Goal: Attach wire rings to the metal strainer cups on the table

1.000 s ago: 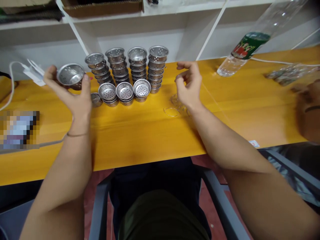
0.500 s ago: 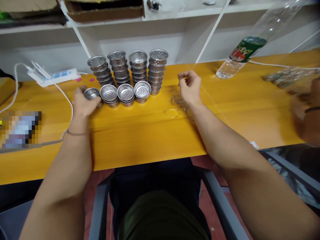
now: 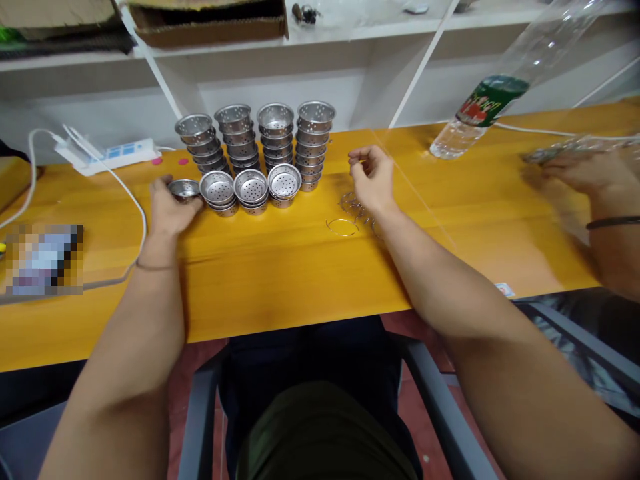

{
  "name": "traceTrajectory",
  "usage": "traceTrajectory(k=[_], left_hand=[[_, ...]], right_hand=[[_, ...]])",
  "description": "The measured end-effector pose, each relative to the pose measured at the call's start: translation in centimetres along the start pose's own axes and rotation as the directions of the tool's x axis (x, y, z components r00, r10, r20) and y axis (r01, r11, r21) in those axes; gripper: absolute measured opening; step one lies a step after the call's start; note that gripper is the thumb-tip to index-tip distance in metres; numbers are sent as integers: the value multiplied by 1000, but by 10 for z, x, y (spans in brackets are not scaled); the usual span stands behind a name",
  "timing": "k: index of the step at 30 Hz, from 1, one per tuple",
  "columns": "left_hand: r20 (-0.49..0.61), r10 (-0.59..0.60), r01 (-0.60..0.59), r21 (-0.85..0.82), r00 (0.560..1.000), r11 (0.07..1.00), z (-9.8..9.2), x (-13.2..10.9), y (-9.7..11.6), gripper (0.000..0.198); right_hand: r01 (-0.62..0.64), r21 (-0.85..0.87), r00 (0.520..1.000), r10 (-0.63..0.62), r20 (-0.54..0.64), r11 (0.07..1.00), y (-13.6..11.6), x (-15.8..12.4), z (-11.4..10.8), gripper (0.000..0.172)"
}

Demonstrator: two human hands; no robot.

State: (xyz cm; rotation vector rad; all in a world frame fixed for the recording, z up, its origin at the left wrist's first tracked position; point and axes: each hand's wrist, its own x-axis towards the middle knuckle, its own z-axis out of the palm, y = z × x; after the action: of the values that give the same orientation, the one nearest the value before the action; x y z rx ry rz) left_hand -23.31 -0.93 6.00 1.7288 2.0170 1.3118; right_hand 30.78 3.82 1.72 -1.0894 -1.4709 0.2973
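At the far left, a rectangular device (image 3: 44,259) on the yellow tabletop (image 3: 280,287) is masked by coarse pixels, so its screen cannot be read. Behind it lies a white power strip (image 3: 120,155), its left end partly covered by plugs and cables.

The left hand (image 3: 166,208) grasps a perforated metal cup (image 3: 185,189) at the left end of the front row, fingers around its far left side and thumb at its near side. The hand hides much of the cup's wall, and whether another cup sits beneath it cannot be told.

Four tall stacks of cups (image 3: 242,137) stand behind, the lower parts of the left three covered by three short front stacks (image 3: 251,187), whose perforated bottoms show inside.

Further right are thin wire rings (image 3: 343,227), some of them hidden by the right hand (image 3: 373,179) and its wrist. That hand hangs above them with fingers curled; whether it pinches a ring cannot be made out.

Beyond, a clear plastic bottle (image 3: 477,110) with a green label tilts in view, its top cut off by the frame. At the right edge, a co-worker's blurred hand (image 3: 585,175) partly covers a crinkled plastic bag (image 3: 557,148), its contents indistinct.
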Motion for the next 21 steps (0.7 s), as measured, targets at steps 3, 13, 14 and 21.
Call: traceTrajectory(k=[3, 13, 14, 21], left_hand=[[-58, -78, 76, -36, 995, 996, 0, -11, 29, 98], [-239, 229, -209, 105, 944, 972, -16, -33, 68, 80], [-240, 256, -236, 107, 936, 966, -16, -37, 73, 82], [-261, 375, -402, -58, 890, 914, -7, -56, 94, 84]], right_hand=[[24, 4, 998, -24, 58, 1000, -6, -8, 4, 58], [5, 94, 956, -32, 291, 996, -41, 24, 19, 110], [11, 135, 942, -55, 331, 991, -46, 33, 22, 107], [-24, 304, 935, -86, 343, 952, -38, 94, 65, 105]])
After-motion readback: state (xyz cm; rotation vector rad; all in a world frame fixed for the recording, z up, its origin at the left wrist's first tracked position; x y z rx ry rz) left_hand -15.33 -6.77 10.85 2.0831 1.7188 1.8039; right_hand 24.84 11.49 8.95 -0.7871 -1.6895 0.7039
